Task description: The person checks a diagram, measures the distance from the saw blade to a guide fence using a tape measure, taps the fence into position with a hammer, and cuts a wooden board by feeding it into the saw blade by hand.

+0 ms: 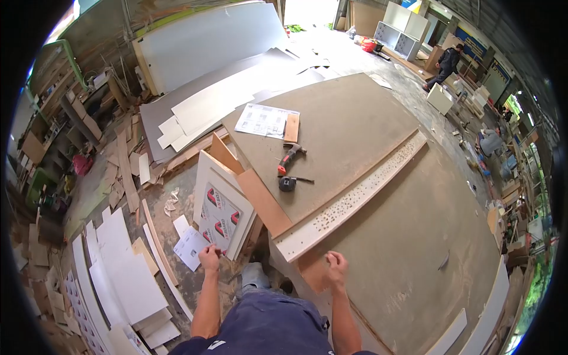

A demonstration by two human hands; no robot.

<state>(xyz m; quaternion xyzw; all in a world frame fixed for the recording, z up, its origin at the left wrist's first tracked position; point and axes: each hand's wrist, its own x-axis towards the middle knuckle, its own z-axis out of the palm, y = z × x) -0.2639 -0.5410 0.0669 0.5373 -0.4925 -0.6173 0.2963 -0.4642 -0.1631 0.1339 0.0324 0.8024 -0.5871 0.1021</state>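
My left hand (211, 258) hangs in the air with its fingers curled, near the leaning white panels with a printed sheet (223, 219). Anything small inside its pinch is hidden. My right hand (336, 266) is closed too, with nothing showing in it, above the near edge of the large brown-grey worktop (408, 254). Just beyond it lies a long pale strip (355, 198) dotted with small marks or pieces. Farther up the worktop are a claw hammer (290, 158), a black tape measure (287, 184), a drawing sheet (260, 120) and a small wooden block (291, 127).
White boards (127, 260) and offcuts cover the floor at left. A brown board (263, 201) juts from the worktop's left edge. A large white panel (213, 50) leans at the back. Another person (448, 65) in dark clothing is at the far right.
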